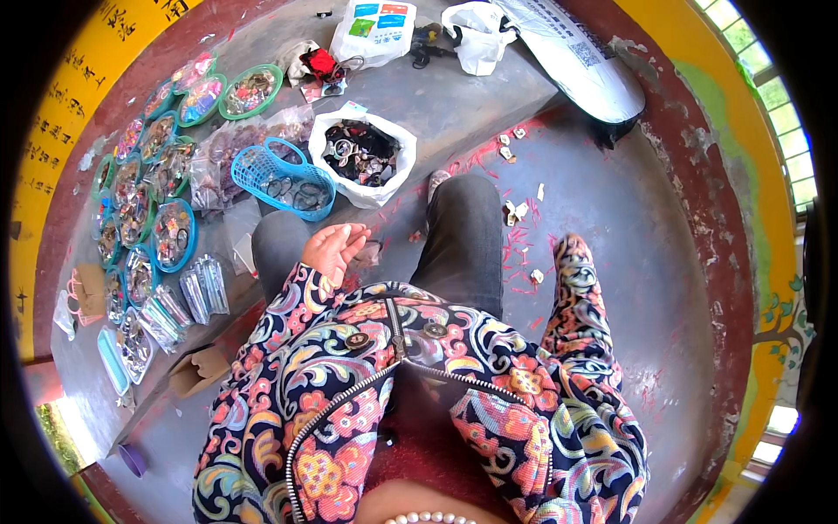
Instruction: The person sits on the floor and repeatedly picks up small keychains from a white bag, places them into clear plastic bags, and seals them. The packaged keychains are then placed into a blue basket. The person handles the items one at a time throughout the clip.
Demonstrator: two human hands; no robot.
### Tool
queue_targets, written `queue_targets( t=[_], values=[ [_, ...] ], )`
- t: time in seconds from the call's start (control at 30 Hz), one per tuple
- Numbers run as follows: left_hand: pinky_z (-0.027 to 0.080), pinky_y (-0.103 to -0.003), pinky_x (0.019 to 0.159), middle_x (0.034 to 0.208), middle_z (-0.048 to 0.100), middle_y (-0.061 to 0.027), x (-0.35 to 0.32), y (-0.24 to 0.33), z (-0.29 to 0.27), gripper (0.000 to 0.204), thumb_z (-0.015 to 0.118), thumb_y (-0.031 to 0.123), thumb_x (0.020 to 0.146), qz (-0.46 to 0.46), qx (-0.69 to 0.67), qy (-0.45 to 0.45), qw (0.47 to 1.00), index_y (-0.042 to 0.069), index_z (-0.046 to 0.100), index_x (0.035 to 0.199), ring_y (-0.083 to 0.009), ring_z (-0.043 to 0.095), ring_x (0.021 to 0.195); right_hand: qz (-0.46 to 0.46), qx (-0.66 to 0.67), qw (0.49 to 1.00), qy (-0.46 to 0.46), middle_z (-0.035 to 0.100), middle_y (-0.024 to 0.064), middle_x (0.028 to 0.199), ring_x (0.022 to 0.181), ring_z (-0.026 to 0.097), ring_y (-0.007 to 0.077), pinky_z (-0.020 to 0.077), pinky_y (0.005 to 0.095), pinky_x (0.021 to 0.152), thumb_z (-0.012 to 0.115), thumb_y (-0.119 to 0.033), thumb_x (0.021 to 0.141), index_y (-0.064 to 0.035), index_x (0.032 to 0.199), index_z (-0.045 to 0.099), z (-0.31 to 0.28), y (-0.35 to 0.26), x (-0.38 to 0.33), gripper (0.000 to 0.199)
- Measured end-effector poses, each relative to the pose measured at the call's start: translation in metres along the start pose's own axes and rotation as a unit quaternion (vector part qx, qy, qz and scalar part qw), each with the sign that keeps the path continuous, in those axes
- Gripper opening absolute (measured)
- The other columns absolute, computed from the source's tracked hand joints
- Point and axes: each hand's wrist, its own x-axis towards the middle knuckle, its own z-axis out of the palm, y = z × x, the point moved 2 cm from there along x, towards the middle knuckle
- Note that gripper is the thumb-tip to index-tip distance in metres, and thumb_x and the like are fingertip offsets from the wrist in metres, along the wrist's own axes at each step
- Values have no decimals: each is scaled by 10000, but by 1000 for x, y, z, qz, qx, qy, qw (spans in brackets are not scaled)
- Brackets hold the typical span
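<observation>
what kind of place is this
Probably an outdoor street stall on concrete steps. Round baskets of small trinkets line the ledge, beside a blue basket and an open white bag of accessories. The left hand hovers above the knee.

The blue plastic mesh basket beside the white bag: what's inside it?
The blue plastic mesh basket holds a few dark ring-shaped loops, seemingly hair ties, on its floor. What lies beneath the basket is hidden.
</observation>
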Motion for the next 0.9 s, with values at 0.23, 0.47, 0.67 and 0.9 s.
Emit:
queue_targets(
  t=[0.23, 0.47, 0.67, 0.9],
  values=[
    [458, -275, 816, 952, 572, -148, -2, -1, 4, 188, 462, 106, 862, -9, 4, -8, 1000, -54, 535, 926, -215, 562, 914, 126, 526, 840, 33, 631, 90, 876, 791, 607, 181, 468, 287, 711, 597, -257, 763, -23, 999, 589, 25, 58, 11, 333],
    [466, -291, 802, 932, 575, -147, -2, -3, -3, 181, 476, 98, 855, -6, -15, 1, 1000, -58, 535, 926, -224, 570, 890, -49, 772, 633, -42, 611, 107, 933, 880, 581, 212, 453, 309, 757, 556, -223, 817, -25, 981, 579, -37, -3, -36, 258],
    [465, -285, 807, 948, 571, -154, -8, 1, -1, 180, 467, 90, 856, 0, -9, 15, 1000, -63, 534, 924, -225, 569, 898, -185, 788, 577, -111, 601, 99, 958, 887, 572, 205, 451, 321, 759, 559, -212, 800, -41, 987, 579, -63, -35, -41, 254],
    [466, -283, 814, 950, 577, -154, -2, 1, 0, 185, 462, 99, 861, 8, -21, -7, 1000, -58, 541, 920, -228, 568, 911, 86, 175, 979, 61, 621, 72, 802, 735, 587, 174, 443, 282, 632, 531, -212, 784, -72, 925, 630, 15, 18, 9, 222]
  ],
)
